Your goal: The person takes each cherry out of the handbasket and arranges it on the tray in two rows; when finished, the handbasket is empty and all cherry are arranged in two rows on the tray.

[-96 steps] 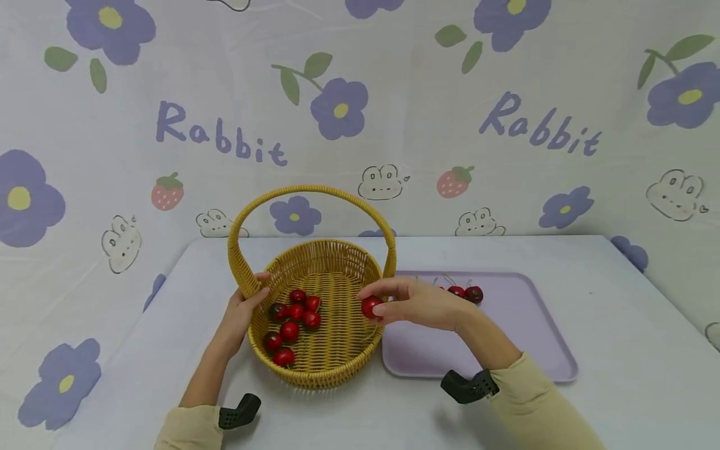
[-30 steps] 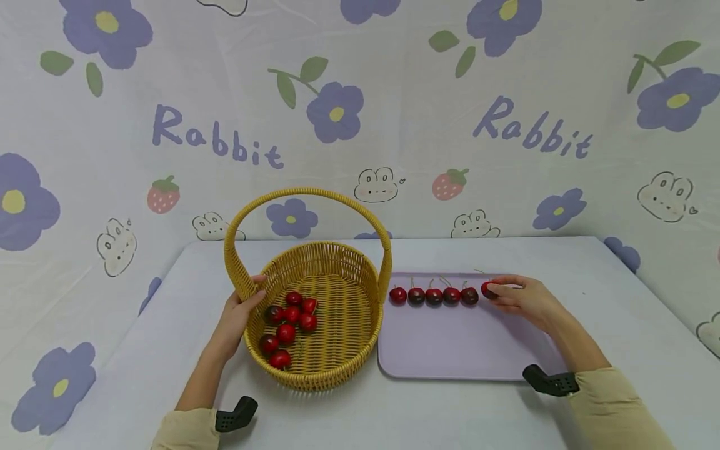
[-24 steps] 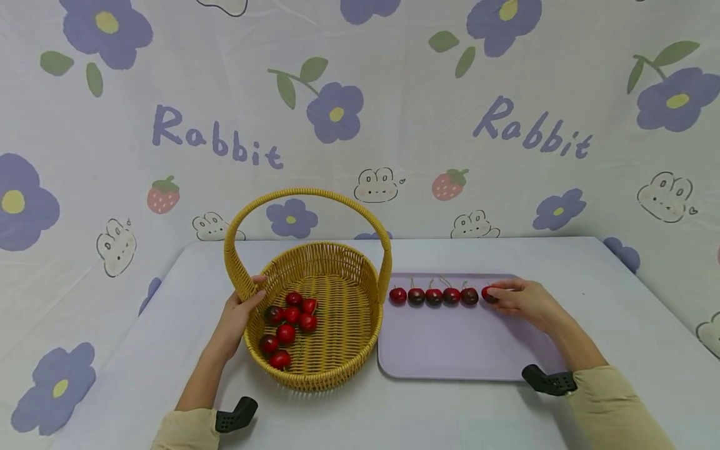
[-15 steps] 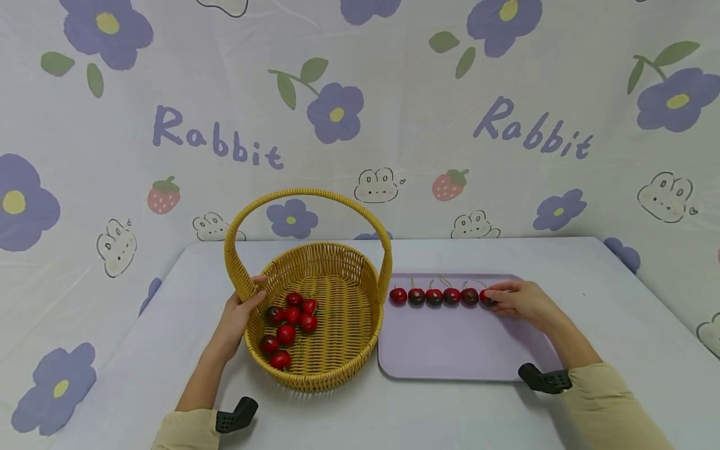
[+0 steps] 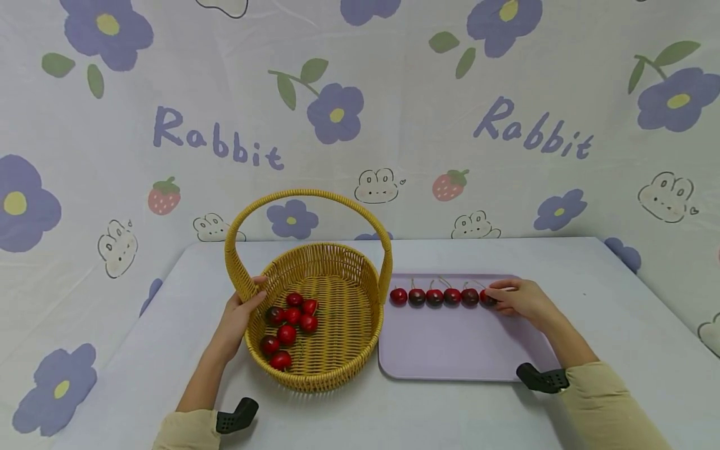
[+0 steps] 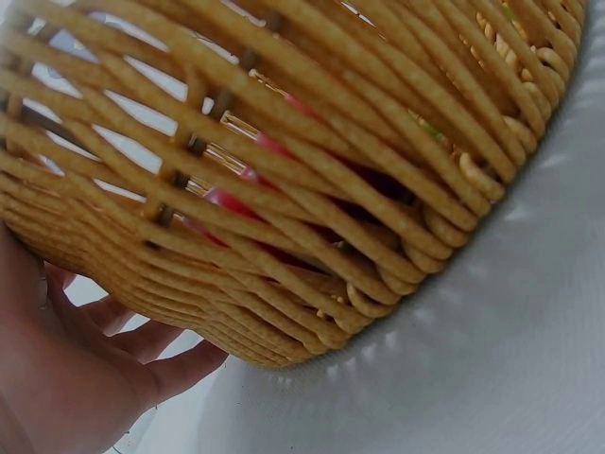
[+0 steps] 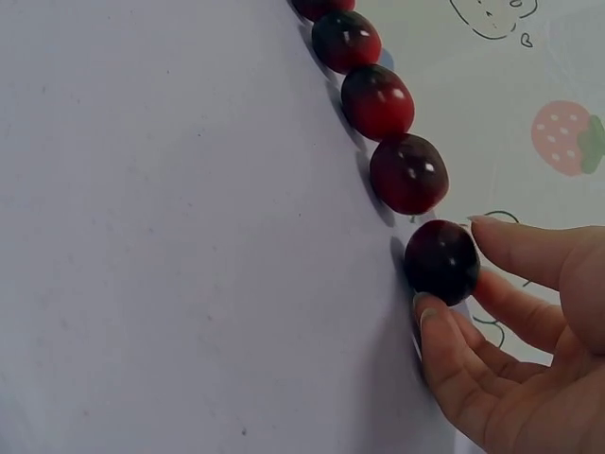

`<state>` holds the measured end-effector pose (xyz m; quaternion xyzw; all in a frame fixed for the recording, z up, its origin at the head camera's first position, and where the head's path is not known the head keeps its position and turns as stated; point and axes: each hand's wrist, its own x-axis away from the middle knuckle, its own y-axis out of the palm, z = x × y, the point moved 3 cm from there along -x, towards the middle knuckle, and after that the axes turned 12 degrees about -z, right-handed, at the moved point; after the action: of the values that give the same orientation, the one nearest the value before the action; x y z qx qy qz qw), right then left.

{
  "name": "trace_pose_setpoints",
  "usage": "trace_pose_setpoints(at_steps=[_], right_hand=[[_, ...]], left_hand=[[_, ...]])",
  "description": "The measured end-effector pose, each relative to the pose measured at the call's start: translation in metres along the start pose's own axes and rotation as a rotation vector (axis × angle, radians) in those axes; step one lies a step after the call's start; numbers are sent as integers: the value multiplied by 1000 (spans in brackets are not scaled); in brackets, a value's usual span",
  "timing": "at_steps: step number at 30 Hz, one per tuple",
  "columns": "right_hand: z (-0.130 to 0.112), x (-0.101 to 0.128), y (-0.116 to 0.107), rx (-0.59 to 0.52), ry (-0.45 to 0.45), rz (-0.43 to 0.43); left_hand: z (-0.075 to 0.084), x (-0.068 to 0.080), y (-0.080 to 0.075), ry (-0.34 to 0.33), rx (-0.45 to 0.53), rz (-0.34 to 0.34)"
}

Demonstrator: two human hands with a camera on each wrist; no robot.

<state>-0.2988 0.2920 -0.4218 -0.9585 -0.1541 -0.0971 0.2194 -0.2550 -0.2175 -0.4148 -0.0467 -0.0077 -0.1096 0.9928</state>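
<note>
wall [image 5: 405, 94] — floral "Rabbit" cloth, bunnies, strawberries | table [image 5: 607, 300] — pale lavender, evenly lit

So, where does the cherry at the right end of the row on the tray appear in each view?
Head: the end cherry sits at the row's right end on the purple tray, at the right hand fingertips.
Left wrist: not in it; only the wicker basket shows.
Right wrist: right of centre, between fingertips.
Shared landmark: the cherry row.

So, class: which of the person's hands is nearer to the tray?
Right. The right hand rests over the tray, fingers on the end cherry. The left hand holds the basket beside the tray.
</note>
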Motion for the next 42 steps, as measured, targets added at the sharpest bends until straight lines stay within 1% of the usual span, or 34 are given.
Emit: trace_pose_setpoints(at_steps=[8,16,25,32,34,37,40,42], right_hand=[[2,-1,-1,-24,-1,5],[3,-2,-1,-45,-11,-11],[-2,2,1,16,25,6],[-8,9,-6,66,78,17],[-13,13,-10,93,79,-4],[-23,17,-13,102,31,-67],[-32,18,-12,56,-40,-163],[-37,19,-8,-2,-78,-230]], left_hand=[[-1,0,0,-4,-1,-2],[-1,0,0,1,-7,3],[0,0,0,-6,-1,5],[-1,-1,0,-6,-2,5],[-1,-1,0,-4,-2,6],[-1,-1,0,1,-5,7],[-1,-1,0,5,-9,9],[-1,-1,0,4,-9,9]])
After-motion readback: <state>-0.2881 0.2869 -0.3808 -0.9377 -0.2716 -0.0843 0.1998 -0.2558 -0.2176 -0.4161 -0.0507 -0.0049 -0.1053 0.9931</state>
